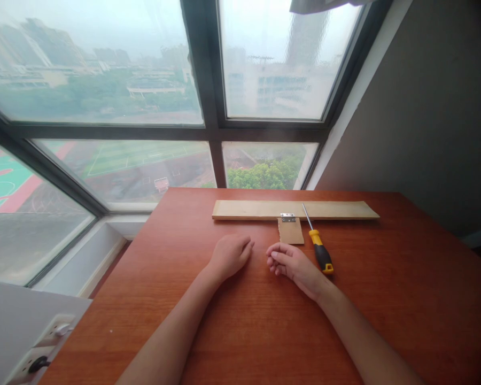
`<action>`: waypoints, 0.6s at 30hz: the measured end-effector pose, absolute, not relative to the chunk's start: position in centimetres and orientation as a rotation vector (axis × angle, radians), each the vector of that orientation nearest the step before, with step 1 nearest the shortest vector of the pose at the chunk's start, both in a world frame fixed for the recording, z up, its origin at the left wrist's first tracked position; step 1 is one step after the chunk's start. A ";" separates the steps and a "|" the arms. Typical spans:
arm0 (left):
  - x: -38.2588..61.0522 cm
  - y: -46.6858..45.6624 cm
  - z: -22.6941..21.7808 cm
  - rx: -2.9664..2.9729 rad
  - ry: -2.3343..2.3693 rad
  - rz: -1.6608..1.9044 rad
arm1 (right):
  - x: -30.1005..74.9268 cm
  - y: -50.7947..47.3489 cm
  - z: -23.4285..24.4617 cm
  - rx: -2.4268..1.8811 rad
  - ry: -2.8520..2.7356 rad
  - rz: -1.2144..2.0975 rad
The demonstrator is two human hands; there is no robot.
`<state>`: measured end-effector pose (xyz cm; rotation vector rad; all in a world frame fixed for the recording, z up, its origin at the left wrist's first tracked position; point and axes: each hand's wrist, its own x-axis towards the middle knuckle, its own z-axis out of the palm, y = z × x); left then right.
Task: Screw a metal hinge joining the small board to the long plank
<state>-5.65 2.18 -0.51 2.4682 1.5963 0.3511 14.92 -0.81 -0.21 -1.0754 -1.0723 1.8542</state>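
My left hand [231, 254] rests on the table with its fingers curled in. No object shows in it. Facing it across a small gap, my right hand [292, 263] is loosely closed, thumb against the bent fingers, with nothing visible in the grip. Just beyond the right hand lies a small wooden piece [291, 232], joined by a metal hinge [287, 217] to a long wooden board [252, 208]. To the right of that hand, a yellow-and-black screwdriver [319, 250] lies with its shaft tip resting over the board. Neither hand touches these things.
The reddish-brown wooden table [385, 299] extends to both sides. Behind it stand large windows with a dark frame [214, 133]. A grey wall [417, 123] slopes at the right. Power sockets [52, 334], one with a black plug, are at the lower left.
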 end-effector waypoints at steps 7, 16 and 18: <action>-5.6 2.2 -0.5 2.466 1.587 0.349 | 14.8 -0.8 -0.5 -1.171 -1.262 1.694; -5.6 2.2 -0.3 2.443 1.581 0.339 | 17.5 -0.3 0.2 -1.536 -1.635 0.607; -5.5 2.2 -0.4 2.454 1.576 0.356 | 19.0 0.2 0.4 -1.661 -1.637 0.409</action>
